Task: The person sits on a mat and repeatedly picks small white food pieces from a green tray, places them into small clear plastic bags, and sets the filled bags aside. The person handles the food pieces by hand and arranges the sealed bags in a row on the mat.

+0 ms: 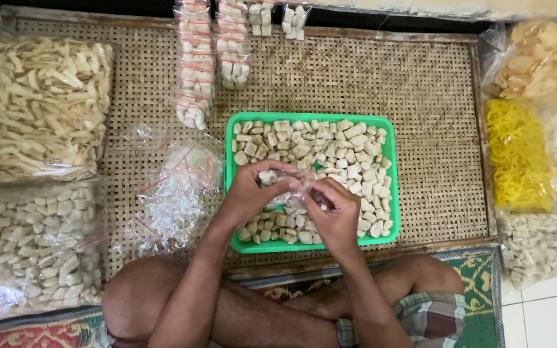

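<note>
Both hands, left hand [251,191] and right hand [334,209], pinch a small clear bag [289,185] above the green tray [229,169]; bare woven mat [420,96] lies open toward two o'clock.

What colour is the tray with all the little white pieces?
Bright green tray, seen clearly in the head view.

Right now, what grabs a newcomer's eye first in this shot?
The bright green tray at centre, full of pale cube-shaped crackers, stands out on the woven mat. Just above it the left hand and right hand meet around a small clear bag. Next comes the vivid yellow bagged snack at the right edge, and a heap of empty clear bags left of the tray.
</note>
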